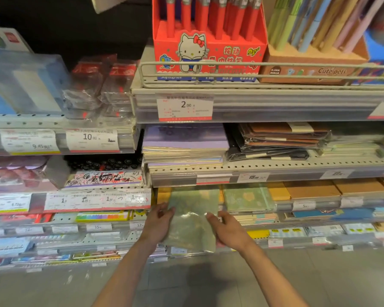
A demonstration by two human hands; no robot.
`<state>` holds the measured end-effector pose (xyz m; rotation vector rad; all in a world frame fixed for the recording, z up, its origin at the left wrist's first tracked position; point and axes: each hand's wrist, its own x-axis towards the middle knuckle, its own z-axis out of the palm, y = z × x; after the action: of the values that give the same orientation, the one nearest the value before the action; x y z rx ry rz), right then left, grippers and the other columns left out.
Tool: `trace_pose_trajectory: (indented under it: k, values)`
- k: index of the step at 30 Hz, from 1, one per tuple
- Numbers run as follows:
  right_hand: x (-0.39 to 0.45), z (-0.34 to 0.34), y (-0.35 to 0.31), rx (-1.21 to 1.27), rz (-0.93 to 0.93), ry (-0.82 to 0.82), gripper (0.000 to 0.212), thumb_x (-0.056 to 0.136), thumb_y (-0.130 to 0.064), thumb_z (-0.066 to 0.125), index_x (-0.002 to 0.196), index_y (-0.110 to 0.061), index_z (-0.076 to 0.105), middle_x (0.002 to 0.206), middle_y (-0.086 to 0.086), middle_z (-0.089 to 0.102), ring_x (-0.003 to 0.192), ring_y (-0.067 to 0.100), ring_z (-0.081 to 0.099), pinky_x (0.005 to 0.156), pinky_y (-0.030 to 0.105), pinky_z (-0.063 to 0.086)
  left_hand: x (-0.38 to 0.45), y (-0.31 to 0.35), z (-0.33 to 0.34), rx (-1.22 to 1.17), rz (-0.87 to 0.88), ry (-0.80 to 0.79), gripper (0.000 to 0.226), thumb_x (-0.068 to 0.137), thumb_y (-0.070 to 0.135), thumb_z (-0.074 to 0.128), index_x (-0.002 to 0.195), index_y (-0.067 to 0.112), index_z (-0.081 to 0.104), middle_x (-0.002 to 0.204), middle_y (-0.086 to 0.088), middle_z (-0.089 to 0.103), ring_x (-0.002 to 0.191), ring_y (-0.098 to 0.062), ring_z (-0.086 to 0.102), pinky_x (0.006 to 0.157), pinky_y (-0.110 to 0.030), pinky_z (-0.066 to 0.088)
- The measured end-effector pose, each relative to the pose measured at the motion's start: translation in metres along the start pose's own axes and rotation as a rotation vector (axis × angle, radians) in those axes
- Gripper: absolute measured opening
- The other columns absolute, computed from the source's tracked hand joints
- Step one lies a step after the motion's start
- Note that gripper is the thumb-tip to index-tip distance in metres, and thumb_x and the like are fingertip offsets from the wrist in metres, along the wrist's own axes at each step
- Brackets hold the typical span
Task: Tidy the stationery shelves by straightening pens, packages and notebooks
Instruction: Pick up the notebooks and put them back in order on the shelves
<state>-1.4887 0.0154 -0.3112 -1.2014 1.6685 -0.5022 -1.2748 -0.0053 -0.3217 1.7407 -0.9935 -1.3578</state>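
A green patterned notebook in shiny plastic wrap [192,220] sticks out of a low shelf, tilted down toward me. My left hand [159,222] grips its left edge with the thumb on top. My right hand [225,231] grips its right edge the same way. A matching green notebook [245,197] lies flat on the shelf just to the right, beside yellow and brown notebooks [308,189].
One shelf up lie a purple notebook stack [184,140] and wrapped brown notebooks [282,134]. The top shelf holds a red cat-print pen box [206,49] and a pastel pen box [313,63] behind a wire rail. Packets and black pens fill the left shelves. Grey floor lies below.
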Motion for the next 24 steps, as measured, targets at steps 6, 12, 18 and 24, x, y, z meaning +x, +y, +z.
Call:
trace_pose_trajectory:
  k: [6, 12, 18, 24]
  values:
    - [-0.002, 0.009, -0.007, 0.081, -0.006, 0.119, 0.044, 0.098, -0.029, 0.061, 0.062, -0.016, 0.038, 0.052, 0.001, 0.042, 0.047, 0.013, 0.041, 0.047, 0.016, 0.038, -0.014, -0.011, -0.016, -0.095, 0.008, -0.067, 0.004, 0.094, 0.022, 0.063, 0.098, 0.021, 0.06, 0.105, -0.007, 0.065, 0.086, -0.017, 0.061, 0.07, -0.028, 0.045]
    - [-0.018, -0.003, -0.005, 0.154, -0.085, 0.177, 0.048, 0.097, -0.025, 0.063, 0.062, -0.021, 0.031, 0.047, -0.014, 0.03, 0.044, 0.006, 0.032, 0.047, 0.016, 0.032, -0.02, -0.008, -0.016, -0.125, 0.031, -0.139, 0.016, 0.089, 0.036, 0.067, 0.101, 0.03, 0.061, 0.114, -0.005, 0.062, 0.107, -0.025, 0.06, 0.092, -0.044, 0.047]
    - [-0.03, -0.053, 0.028, 0.156, -0.109, 0.141, 0.045, 0.097, -0.025, 0.064, 0.062, -0.022, 0.035, 0.048, -0.016, 0.033, 0.047, 0.006, 0.033, 0.051, 0.016, 0.034, -0.048, 0.001, 0.036, -0.167, 0.023, -0.15, 0.016, 0.092, 0.018, 0.064, 0.105, 0.014, 0.058, 0.094, -0.006, 0.066, 0.08, -0.018, 0.063, 0.053, -0.023, 0.048]
    - [-0.049, -0.144, 0.092, 0.132, -0.088, 0.106, 0.045, 0.093, -0.04, 0.064, 0.079, 0.001, 0.051, 0.065, -0.001, 0.046, 0.062, 0.015, 0.046, 0.064, 0.028, 0.042, -0.089, 0.008, 0.139, -0.182, 0.01, -0.166, 0.015, 0.091, 0.017, 0.066, 0.104, 0.012, 0.061, 0.092, -0.009, 0.071, 0.08, -0.021, 0.067, 0.06, -0.028, 0.052]
